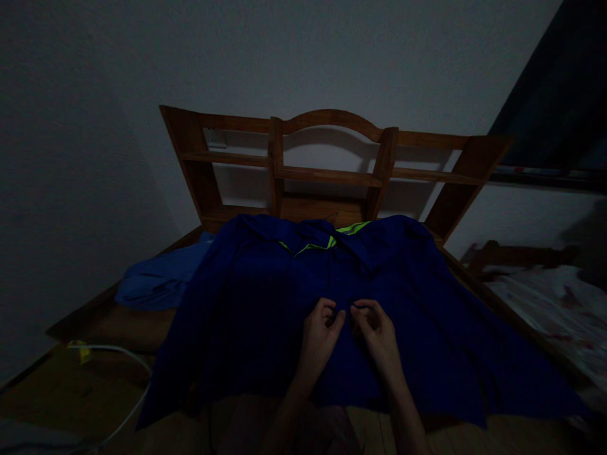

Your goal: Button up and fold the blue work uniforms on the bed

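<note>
A dark blue long-sleeved jacket (265,303) lies spread out, front side up, its collar with yellow-green trim toward the wooden shelf. My left hand (323,325) is at the middle of its front, thumb and fingers pinched at the front edge. Close beside it on the right, my right hand (374,327) is also curled, thumb against the fingers, at the same front opening. A small bit of the blue cloth seems to lie in each pinch, though the dim light hides the detail.
A wooden headboard shelf (332,174) stands against the wall behind the jacket. Folded lighter blue cloth (156,278) lies at the left, with a white cable (128,354) and a yellow tag (84,352) nearer. Pale bedding (554,303) is at the right, below a dark curtain (564,95).
</note>
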Motion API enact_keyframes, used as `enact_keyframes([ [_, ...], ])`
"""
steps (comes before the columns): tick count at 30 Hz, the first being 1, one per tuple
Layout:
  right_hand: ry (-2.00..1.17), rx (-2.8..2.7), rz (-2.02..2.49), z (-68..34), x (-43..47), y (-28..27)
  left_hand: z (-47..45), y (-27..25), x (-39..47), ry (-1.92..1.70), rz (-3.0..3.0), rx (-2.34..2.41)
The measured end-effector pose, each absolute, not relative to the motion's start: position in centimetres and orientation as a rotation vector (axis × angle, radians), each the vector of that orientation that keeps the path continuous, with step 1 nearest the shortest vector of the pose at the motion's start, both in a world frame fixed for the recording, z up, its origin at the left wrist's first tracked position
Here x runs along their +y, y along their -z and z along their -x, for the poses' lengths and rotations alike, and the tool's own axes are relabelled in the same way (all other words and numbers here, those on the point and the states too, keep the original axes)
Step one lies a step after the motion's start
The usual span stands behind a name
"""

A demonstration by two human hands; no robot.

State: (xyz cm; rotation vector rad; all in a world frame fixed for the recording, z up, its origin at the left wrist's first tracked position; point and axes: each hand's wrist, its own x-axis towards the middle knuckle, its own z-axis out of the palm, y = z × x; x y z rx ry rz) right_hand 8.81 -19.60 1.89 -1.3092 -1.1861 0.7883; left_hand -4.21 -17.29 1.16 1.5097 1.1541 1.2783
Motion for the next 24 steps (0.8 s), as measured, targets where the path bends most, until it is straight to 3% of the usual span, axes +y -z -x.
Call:
enact_keyframes([
  [4,-0.635,-1.258,1.334,-8.6,-20.7,-2.8,4.0,-1.6,-17.8,-1.253,-1.602,1.168],
  [10,-0.157,-1.394,1.355,-6.7,-26.4,-2.4,6.5,-2.4,-22.5,-1.374,-1.540,1.216],
  [15,-0.088,-1.669,1.402,-5.4,-30.5,0.8,9.2,-1.2,-27.2,-1.216,-1.448,1.373],
  [24,0.129,-1.847,1.433,-4.9,-30.3,2.6,9.2,1.3,-27.8,-0.969,-1.213,1.187],
])
